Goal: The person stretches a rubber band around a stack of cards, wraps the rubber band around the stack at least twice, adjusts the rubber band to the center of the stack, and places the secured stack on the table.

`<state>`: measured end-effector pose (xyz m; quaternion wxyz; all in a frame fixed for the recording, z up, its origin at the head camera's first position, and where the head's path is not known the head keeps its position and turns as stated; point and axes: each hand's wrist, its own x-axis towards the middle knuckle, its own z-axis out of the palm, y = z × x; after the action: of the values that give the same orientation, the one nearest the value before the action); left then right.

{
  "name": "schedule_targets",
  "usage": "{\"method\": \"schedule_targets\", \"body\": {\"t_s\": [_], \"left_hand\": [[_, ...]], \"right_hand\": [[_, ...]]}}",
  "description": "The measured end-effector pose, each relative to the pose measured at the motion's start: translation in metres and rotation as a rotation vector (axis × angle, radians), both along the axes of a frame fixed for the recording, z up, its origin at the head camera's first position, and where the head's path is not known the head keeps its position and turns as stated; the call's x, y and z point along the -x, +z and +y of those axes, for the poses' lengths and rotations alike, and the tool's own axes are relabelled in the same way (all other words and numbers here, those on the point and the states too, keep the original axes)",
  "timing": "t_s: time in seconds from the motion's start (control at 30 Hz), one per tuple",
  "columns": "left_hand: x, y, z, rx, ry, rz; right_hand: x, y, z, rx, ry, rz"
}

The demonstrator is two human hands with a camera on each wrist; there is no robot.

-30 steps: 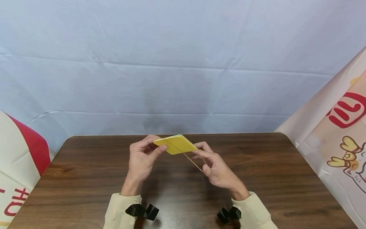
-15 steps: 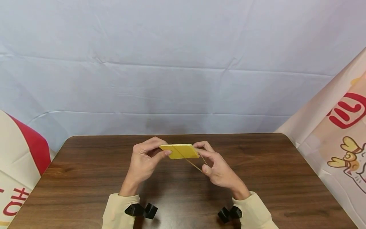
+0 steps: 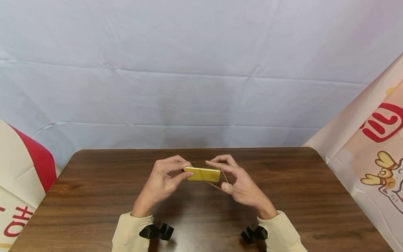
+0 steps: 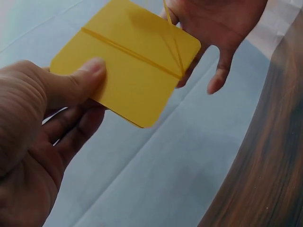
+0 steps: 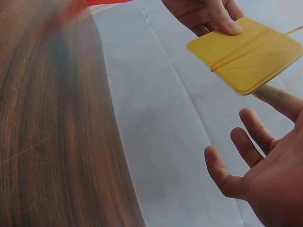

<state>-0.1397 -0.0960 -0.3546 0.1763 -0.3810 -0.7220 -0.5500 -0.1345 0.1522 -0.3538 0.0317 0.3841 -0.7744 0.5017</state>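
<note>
My left hand (image 3: 164, 179) pinches a small stack of yellow cards (image 3: 210, 175) with rounded corners, thumb on the near face and fingers behind. The stack is above the table, tilted nearly edge-on in the head view. A thin yellowish rubber band (image 4: 130, 52) crosses the card face in the left wrist view. From the cards it stretches to my right hand (image 3: 240, 184), looped over the thumb and forefinger. The right forefinger reaches behind the cards (image 5: 227, 52) in the right wrist view, while its other fingers are spread and slightly bent. The band's far side is hidden.
Below both hands lies a dark wooden table (image 3: 94, 196). A pale cloth (image 3: 201, 87) hangs behind it. Printed cloths stand at the left (image 3: 25, 168) and right (image 3: 377, 150). A black strap device (image 3: 157, 231) sits on each sleeve cuff.
The left hand has moved slightly right, bringing the cards closer to the right hand. The cards have tipped from a slanted face towards edge-on. The band's stretched part has become shorter.
</note>
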Motion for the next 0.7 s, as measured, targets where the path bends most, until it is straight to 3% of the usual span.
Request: {"method": "schedule_targets", "body": {"t_s": [0.13, 0.37, 0.7], "left_hand": [[0.002, -0.003, 0.001, 0.064, -0.002, -0.001], [-0.001, -0.002, 0.007, 0.203, 0.033, 0.055], [-0.004, -0.001, 0.017, 0.334, 0.093, 0.167]], "right_hand": [[-0.003, 0.006, -0.001, 0.013, 0.009, 0.003], [0.012, -0.015, 0.006, -0.021, -0.001, 0.048], [0.010, -0.015, 0.004, -0.034, -0.038, -0.047]]}}
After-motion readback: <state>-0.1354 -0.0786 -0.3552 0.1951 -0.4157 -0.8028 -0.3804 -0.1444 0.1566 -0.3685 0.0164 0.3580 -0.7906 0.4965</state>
